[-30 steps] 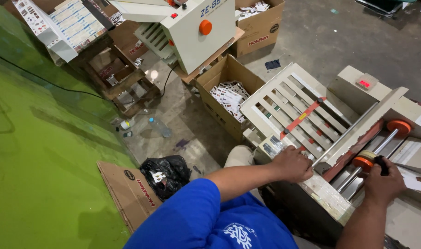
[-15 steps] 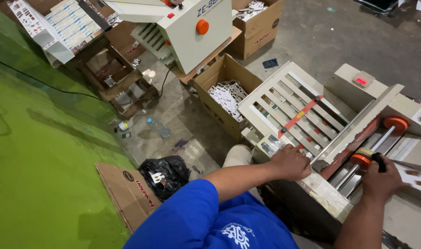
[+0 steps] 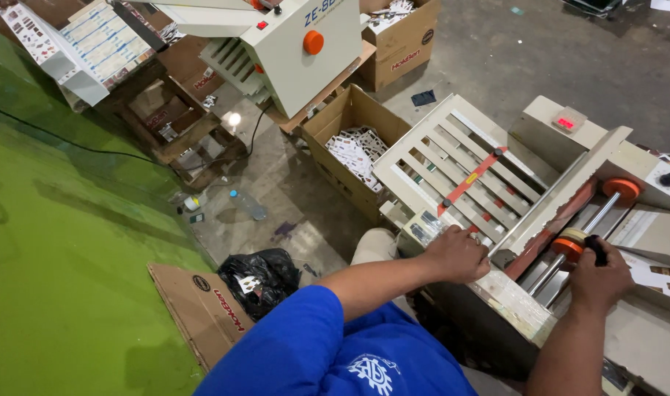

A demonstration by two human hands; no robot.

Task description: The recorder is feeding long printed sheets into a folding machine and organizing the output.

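A cream paper-folding machine (image 3: 562, 154) stands at the right, with a slatted tray (image 3: 452, 158) crossed by a red strip. My left hand (image 3: 458, 253) rests closed on small printed slips at the tray's near end. My right hand (image 3: 597, 277) grips a small black knob beside an orange roller wheel (image 3: 569, 248) on a metal shaft. A second orange wheel (image 3: 621, 189) sits farther up the shaft. My blue sleeve fills the lower middle.
An open cardboard box (image 3: 350, 158) of printed slips sits on the concrete floor left of the tray. A second cream machine (image 3: 291, 44) stands behind it. A black bag (image 3: 265, 273), flat cardboard (image 3: 196, 308), a plastic bottle (image 3: 248, 205) and a green wall (image 3: 49, 242) lie to the left.
The view has shifted slightly. Both hands stay in the same places on the machine.
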